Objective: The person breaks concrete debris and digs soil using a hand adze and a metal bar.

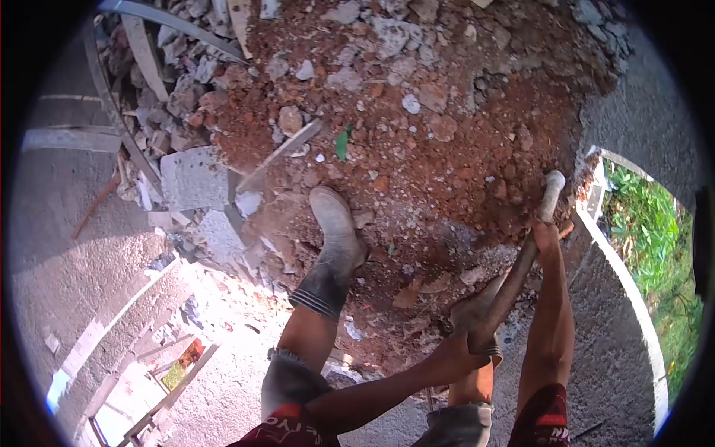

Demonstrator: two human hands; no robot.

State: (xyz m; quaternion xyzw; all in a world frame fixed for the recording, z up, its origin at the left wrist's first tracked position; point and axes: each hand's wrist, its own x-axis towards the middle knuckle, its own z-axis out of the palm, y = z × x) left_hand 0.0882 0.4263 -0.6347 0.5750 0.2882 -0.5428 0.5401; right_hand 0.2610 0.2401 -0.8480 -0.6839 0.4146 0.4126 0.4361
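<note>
Ground: rubble heap (pixel 417 112) of red earth and broken concrete, grey paving (pixel 67 246) around, greenery (pixel 655 246) far right.
Tool: long handle (pixel 515 277), slanting down toward right boot (pixel 477 309); working end hidden.
Hands: left hand (pixel 462 354) closed round lower handle; right hand (pixel 546 237) closed near its top.
Footing: left boot (pixel 335 223) planted on heap.
Handling: probably best with firm grips, feet apart from hidden end.
Containers: none visible; earth lies loose.

- Left red sleeve (pixel 287 426): white block letters, cut off by the lower frame edge, only "YO" legible (rest blurred).
- Right red sleeve (pixel 550 430): a few white printed marks, too small and blurred to read.
- Nothing else readable.
</note>
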